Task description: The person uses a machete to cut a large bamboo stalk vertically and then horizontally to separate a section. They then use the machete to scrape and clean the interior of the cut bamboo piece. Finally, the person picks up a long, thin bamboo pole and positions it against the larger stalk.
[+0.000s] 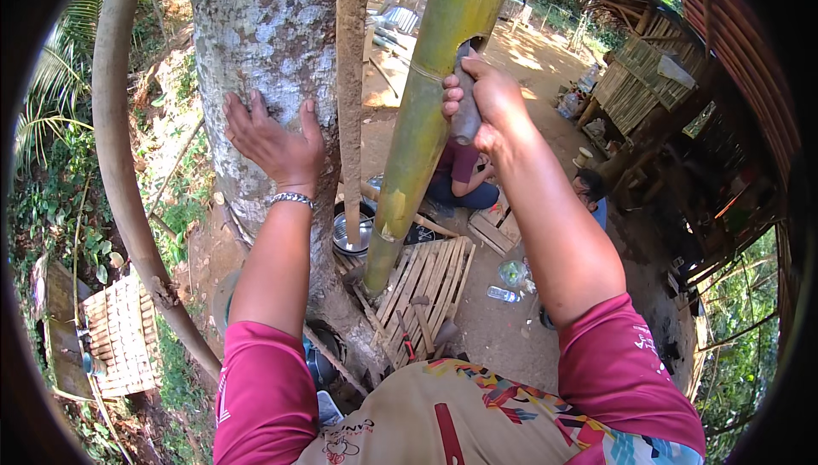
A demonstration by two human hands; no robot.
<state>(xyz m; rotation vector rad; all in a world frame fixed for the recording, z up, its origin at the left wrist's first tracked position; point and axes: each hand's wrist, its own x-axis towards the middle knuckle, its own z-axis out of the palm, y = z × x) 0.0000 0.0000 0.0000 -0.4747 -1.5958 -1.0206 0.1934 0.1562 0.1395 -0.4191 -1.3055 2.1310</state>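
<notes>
My left hand lies flat with spread fingers on the pale, mottled tree trunk; a chain bracelet circles that wrist. My right hand is wrapped round a thick grey-brown handle. The handle's upper end meets a dark hole cut in the side of a thick green bamboo pole, and whatever is inside the hole is hidden. This pole leans upward to the right, its foot near a slatted bamboo platform. Between trunk and pole hangs a narrow brown plank.
A curved pole rises at the left. Below are a metal pot, a red-handled tool and a plastic bottle. One person sits beyond the pole, another beside my right arm. A bamboo hut stands at the right.
</notes>
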